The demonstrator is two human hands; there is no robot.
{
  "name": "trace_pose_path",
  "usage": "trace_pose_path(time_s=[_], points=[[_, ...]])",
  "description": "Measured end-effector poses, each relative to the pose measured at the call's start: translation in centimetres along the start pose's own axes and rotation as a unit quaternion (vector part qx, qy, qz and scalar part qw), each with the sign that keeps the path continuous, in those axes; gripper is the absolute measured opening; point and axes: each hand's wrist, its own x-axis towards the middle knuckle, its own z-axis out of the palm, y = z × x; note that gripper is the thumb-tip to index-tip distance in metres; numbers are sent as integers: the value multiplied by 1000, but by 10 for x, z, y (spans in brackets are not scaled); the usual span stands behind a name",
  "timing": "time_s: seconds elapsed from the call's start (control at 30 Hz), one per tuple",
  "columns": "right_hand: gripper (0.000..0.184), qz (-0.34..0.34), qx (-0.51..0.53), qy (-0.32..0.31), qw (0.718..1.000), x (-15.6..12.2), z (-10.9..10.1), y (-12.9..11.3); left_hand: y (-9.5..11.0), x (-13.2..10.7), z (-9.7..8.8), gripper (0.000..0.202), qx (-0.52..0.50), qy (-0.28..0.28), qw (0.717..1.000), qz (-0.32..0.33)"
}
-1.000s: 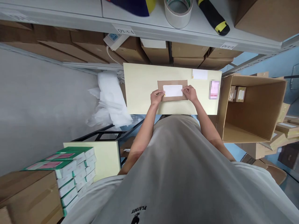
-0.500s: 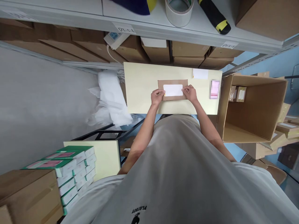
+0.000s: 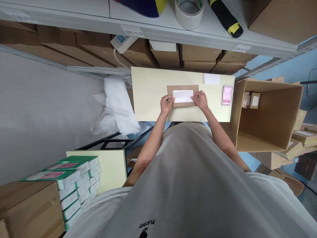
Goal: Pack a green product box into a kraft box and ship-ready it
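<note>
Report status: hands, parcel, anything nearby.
Left hand and right hand press white label onto brown parcel. Parcel flat on yellow table. Open carton alongside.

A flat brown cardboard package (image 3: 183,96) is laid on the pale yellow tabletop (image 3: 148,96), and a white rectangular label (image 3: 183,96) is seen on its upper face.

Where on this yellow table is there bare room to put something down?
The table is bare left of the brown parcel, and along its near edge. The right end is crowded: white label, pink item, both hands on the parcel.
</note>
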Motion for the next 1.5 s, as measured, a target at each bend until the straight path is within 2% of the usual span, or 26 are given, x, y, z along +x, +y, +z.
trace_pose_path(time_s=[0.17, 0.27, 0.37, 0.63, 0.83, 0.97, 1.27, 1.5], points=[[27, 0, -59, 5, 998, -4, 7, -3, 2, -7, 2, 19, 20, 6, 999, 26], [30, 9, -82, 11, 997, -4, 11, -5, 5, -11, 7, 39, 49, 19, 998, 43], [29, 26, -100, 20, 994, 0, 14, -7, 6, -14, 15, 46, 61, 43, 996, 43], [23, 54, -110, 34, 992, 8, 19, -13, 12, -13, 26, 44, 67, 86, 993, 52], [28, 70, -92, 31, 993, 13, 17, -18, 23, -11, 23, 41, 89, 82, 992, 26], [33, 74, -79, 37, 993, 17, 20, -17, 27, -8, 21, 40, 113, 100, 988, 10], [43, 80, -72, 34, 994, 21, 23, -15, 29, -2, 17, 49, 156, 103, 982, -11], [45, 124, -29, 16, 992, 28, 17, -13, 29, 15, 14, 51, 154, 128, 978, -62]])
